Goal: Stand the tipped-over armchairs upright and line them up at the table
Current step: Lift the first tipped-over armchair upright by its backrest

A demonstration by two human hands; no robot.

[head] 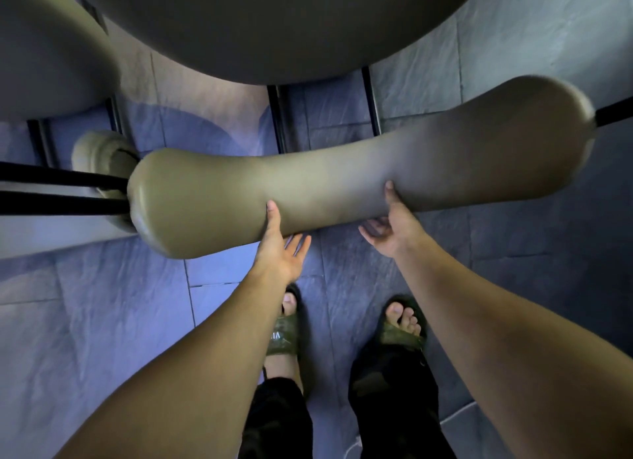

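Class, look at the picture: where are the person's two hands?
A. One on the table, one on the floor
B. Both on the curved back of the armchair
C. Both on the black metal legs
B: the left hand and right hand both press the padded back of the armchair, thumbs on top.

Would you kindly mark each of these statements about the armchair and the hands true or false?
1. Both hands touch the armchair's padded backrest. True: the left hand and the right hand each have a thumb on its near face.
2. The person is barefoot. False: each foot wears an olive slide sandal.
3. The floor is grey tile. True.
4. The right hand grips a black metal leg. False: it is on the backrest; the black legs stick out at the left, untouched.
5. The hands hold the backrest at its two wide ends. False: they sit close together at its narrow middle.
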